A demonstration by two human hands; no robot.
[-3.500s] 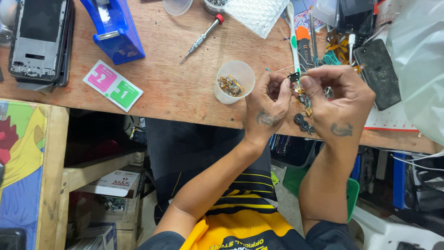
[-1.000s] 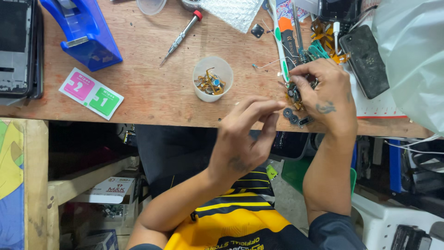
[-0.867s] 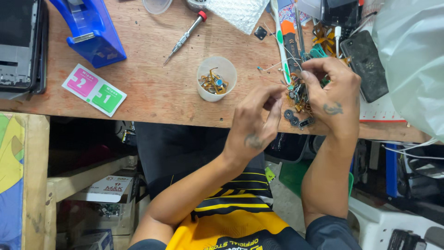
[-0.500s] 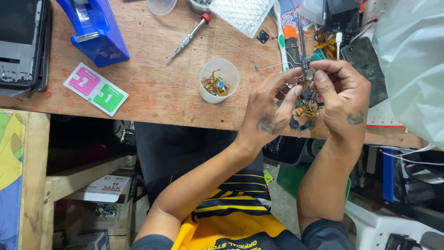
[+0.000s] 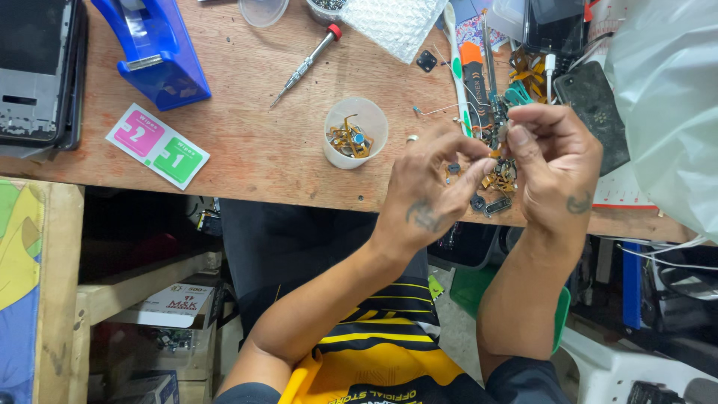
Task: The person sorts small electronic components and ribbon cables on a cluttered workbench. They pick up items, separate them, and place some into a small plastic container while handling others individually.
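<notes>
At the wooden bench's [image 5: 247, 150] three-o'clock edge, the left hand [image 5: 430, 191] and right hand [image 5: 553, 168] pinch a small flex-cable part [image 5: 499, 135] between nearly closed fingertips. Light, thin and likely fragile, it seems best gripped by its edges. A plastic cup [image 5: 355, 133] of similar parts stands at its nine o'clock.

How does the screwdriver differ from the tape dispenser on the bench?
The screwdriver is thin, metal-shafted with a red cap; the tape dispenser is bulky and blue. The screwdriver lies flat and slanted near mid-bench; the dispenser stands far to the left. Both rest on the wooden bench, away from the left hand and right hand.
</notes>
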